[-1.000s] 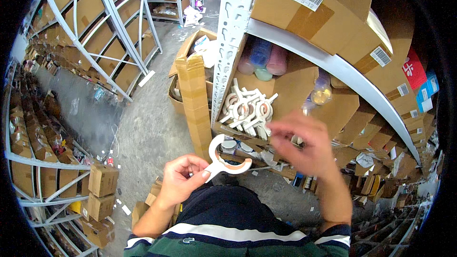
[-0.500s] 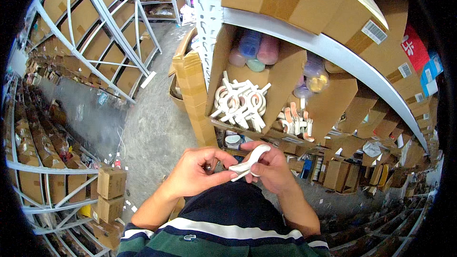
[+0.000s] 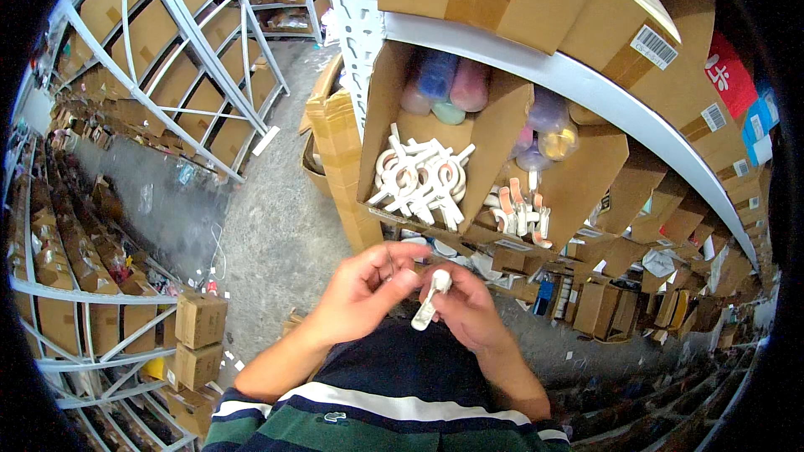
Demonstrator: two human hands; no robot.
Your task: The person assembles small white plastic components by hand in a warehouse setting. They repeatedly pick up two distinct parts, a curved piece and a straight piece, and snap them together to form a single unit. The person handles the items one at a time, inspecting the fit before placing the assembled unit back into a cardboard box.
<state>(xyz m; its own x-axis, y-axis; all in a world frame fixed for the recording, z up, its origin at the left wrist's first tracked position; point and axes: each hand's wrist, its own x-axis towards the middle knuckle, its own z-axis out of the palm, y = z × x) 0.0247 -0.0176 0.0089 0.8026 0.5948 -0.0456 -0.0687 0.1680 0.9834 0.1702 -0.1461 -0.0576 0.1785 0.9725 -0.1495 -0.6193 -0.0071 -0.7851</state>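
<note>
My right hand [image 3: 466,308] grips a white clip [image 3: 425,310] on my side of the front edge of the box [image 3: 500,127], behind which more clips [image 3: 421,180] lie. My left hand [image 3: 366,291] is close beside it, thumb and forefinger apart.

Smooth plastic clip [image 3: 426,310], matt cardboard box [image 3: 501,127]

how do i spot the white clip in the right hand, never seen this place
Start at the tall perforated white post; the cardboard box beside it holds a pile of white clips. Below that box, find the right hand. The held clip is single and out of the box, unlike its piled neighbours.
</note>
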